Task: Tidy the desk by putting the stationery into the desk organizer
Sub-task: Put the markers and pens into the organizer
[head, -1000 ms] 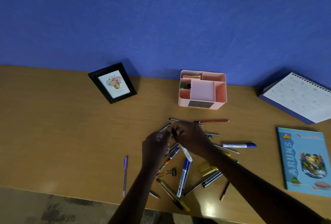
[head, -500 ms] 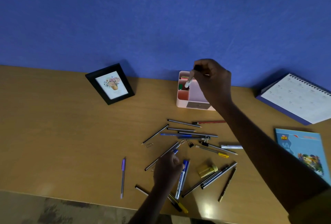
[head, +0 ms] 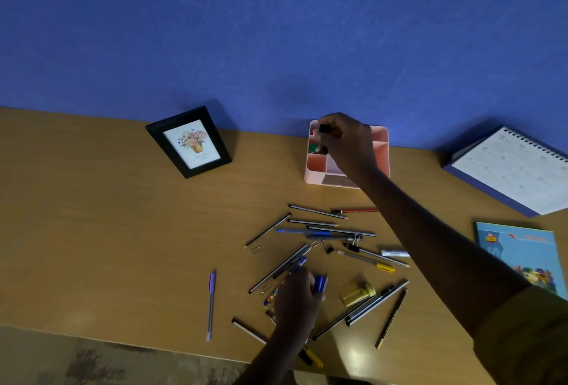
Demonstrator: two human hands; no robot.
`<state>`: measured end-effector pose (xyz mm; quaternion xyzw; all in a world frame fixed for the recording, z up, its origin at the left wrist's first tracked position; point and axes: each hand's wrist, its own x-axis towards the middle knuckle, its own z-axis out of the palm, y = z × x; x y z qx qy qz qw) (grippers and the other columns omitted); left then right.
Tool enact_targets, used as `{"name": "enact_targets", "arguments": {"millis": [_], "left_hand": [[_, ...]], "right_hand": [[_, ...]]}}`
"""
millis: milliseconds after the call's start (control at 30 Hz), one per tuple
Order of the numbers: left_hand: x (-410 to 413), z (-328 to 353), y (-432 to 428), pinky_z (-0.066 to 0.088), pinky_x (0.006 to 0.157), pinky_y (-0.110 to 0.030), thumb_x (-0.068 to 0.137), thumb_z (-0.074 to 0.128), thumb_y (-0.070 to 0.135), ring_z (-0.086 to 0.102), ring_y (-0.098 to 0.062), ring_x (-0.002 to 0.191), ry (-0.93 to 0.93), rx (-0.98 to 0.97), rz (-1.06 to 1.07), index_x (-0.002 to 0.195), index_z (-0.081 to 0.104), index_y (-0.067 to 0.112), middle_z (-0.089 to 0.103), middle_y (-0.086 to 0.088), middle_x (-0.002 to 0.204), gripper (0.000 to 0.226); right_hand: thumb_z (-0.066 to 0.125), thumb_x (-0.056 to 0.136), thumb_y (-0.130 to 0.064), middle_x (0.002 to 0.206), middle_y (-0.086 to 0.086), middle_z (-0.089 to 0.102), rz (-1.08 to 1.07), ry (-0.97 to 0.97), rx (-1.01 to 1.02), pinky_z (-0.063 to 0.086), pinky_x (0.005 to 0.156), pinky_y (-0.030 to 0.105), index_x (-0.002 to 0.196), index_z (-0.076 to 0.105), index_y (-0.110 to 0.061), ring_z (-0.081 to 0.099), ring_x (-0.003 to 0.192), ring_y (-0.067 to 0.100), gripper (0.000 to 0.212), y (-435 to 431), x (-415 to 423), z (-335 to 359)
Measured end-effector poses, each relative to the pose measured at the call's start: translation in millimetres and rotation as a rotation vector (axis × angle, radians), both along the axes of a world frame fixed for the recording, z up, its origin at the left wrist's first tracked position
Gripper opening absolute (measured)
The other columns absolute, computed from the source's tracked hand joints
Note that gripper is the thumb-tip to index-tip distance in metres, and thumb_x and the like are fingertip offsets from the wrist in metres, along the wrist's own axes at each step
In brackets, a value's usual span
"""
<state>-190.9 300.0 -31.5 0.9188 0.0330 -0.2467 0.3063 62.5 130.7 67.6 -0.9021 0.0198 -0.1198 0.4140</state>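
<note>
Placing a Small Item in the Organizer

**Change.** One second ago both hands met over the heap of pens in the middle of the desk [head: 123, 231]. Half a second ago the right hand [head: 344, 144] had risen above the organizer [head: 381, 135] with a small item. It is now lower, with its fingertips at the left-hand compartments. The fingers are curled and pinch a small dark item [head: 322, 129] that is too small to identify. The left hand [head: 296, 301] has stayed at the heap and now curls round the blue marker [head: 320, 284], whose cap shows beside the knuckles.

**Meaning.** The judgement is that one item is about to be released and the marker is next to go. Most of the stationery is still on the desk, so the task is at an early stage.

**Count.**
- Organizer: one, at the back edge against the wall. Green and other small items already lie in its left compartments.
- Pens, pencils and markers on the desk: about nineteen. Overlaps prevent an exact figure.
- Purple pen [head: 211, 304]: one, lying apart to the left.
- Binder clips [head: 329, 250]: two visible.
- Paper clips [head: 256, 250]: at least one.
- Yellow sharpener [head: 356, 292]: one.
- Picture frame [head: 189, 141], calendar [head: 510, 169], notebook [head: 522, 255]: one each.
</note>
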Motion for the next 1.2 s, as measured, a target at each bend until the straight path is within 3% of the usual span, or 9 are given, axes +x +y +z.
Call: {"name": "enact_targets", "arguments": {"millis": [400, 667, 767, 867, 933, 1033, 1200], "left_hand": [[1, -4, -3, 0.044, 0.061, -0.01, 0.097, 0.073, 0.038, 0.062, 0.004, 0.086, -0.049, 0.001, 0.008, 0.114, 0.068, 0.026, 0.075, 0.009, 0.106, 0.021], [9, -1, -4, 0.05, 0.064, -0.01, 0.095, 0.075, 0.039, 0.064, 0.006, 0.075, -0.044, -0.066, 0.047, 0.108, 0.074, 0.022, 0.077, 0.009, 0.097, 0.021], [15, 5, -3, 0.055, 0.067, -0.011, 0.095, 0.076, 0.041, 0.068, 0.004, 0.074, -0.057, -0.13, 0.073, 0.107, 0.076, 0.021, 0.078, 0.009, 0.092, 0.024], [23, 14, -2, 0.056, 0.068, -0.011, 0.092, 0.079, 0.035, 0.069, 0.006, 0.076, -0.094, -0.192, 0.102, 0.109, 0.076, 0.021, 0.078, 0.011, 0.094, 0.023], [32, 21, 0, 0.055, 0.067, -0.009, 0.09, 0.08, 0.035, 0.069, 0.008, 0.074, -0.132, -0.224, 0.132, 0.107, 0.077, 0.022, 0.077, 0.015, 0.092, 0.023], [49, 35, 4, 0.062, 0.068, -0.021, 0.087, 0.08, 0.038, 0.071, 0.007, 0.074, -0.195, -0.273, 0.192, 0.103, 0.079, 0.024, 0.077, 0.017, 0.087, 0.021], [77, 60, 7, 0.058, 0.07, -0.021, 0.088, 0.08, 0.031, 0.071, 0.003, 0.079, -0.333, -0.348, 0.186, 0.106, 0.08, 0.024, 0.077, 0.017, 0.088, 0.02]], "right_hand": [[0.075, 0.1, -0.014, 0.118, 0.002, 0.081, 0.024, 0.09, -0.222, 0.06, 0.087, 0.029, 0.121, 0.079, -0.014, 0.078, 0.1, 0.02, 0.021, 4, -3, -16], [0.073, 0.101, -0.019, 0.128, 0.009, 0.076, 0.077, 0.122, -0.401, 0.065, 0.083, 0.042, 0.143, 0.065, -0.015, 0.079, 0.105, 0.031, 0.043, 4, -9, -15], [0.08, 0.095, -0.015, 0.139, 0.006, 0.071, 0.049, 0.091, -0.338, 0.063, 0.092, 0.047, 0.151, 0.056, -0.018, 0.073, 0.119, 0.031, 0.06, 4, -20, -9], [0.08, 0.095, -0.015, 0.146, 0.005, 0.067, -0.023, 0.06, -0.249, 0.057, 0.102, 0.053, 0.151, 0.055, -0.019, 0.067, 0.129, 0.03, 0.062, 4, -42, -1], [0.08, 0.096, -0.017, 0.143, 0.006, 0.067, -0.041, 0.042, -0.196, 0.062, 0.099, 0.054, 0.145, 0.06, -0.016, 0.069, 0.123, 0.028, 0.053, 3, -60, 0], [0.077, 0.099, -0.029, 0.125, 0.005, 0.074, 0.021, 0.138, -0.081, 0.067, 0.087, 0.042, 0.124, 0.07, -0.013, 0.075, 0.102, 0.017, 0.031, 1, -88, 1], [0.073, 0.101, -0.034, 0.103, -0.005, 0.08, 0.285, 0.375, 0.04, 0.064, 0.081, 0.029, 0.111, 0.079, -0.012, 0.075, 0.09, 0.004, 0.025, 3, -118, 2]]}}
